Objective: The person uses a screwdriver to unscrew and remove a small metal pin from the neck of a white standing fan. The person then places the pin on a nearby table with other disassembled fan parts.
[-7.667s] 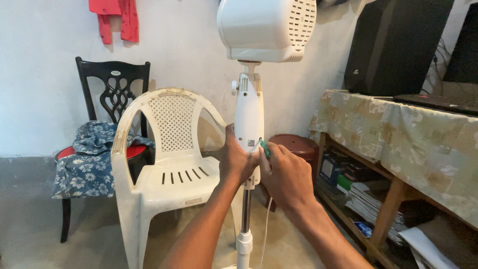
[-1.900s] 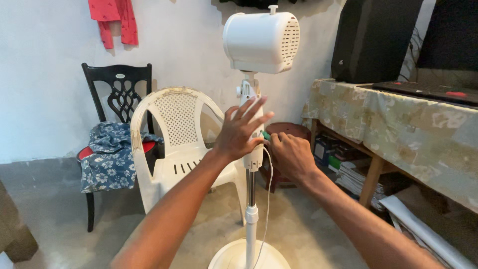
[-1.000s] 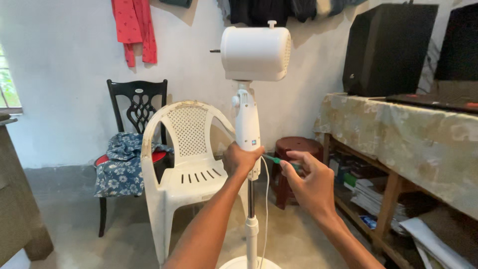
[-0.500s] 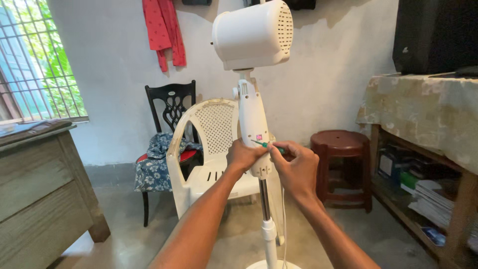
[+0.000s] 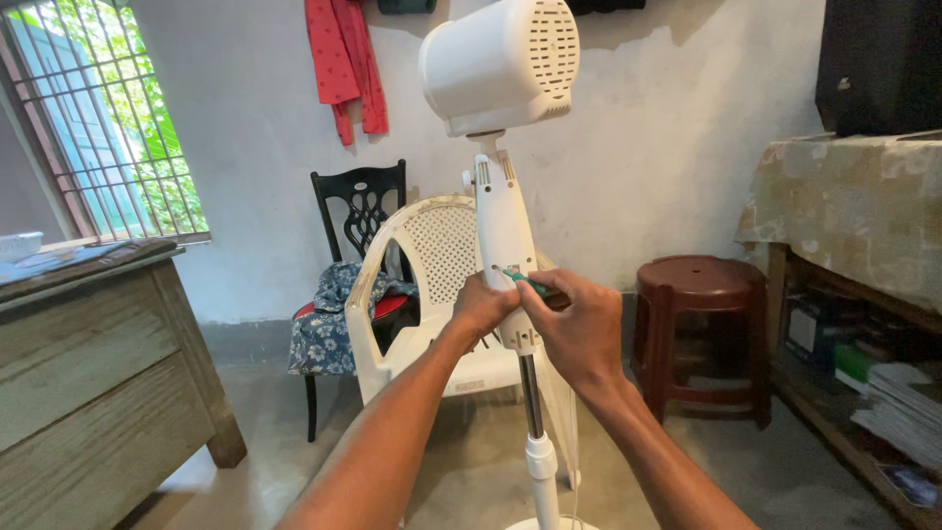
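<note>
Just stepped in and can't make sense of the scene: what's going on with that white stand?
A person is working on a white pedestal fan stand, its blades and guard off. The left hand grips the white column, while the right hand holds a green-handled screwdriver against the column's side. The motor housing sits on top. A white plastic chair stands just behind.
</note>
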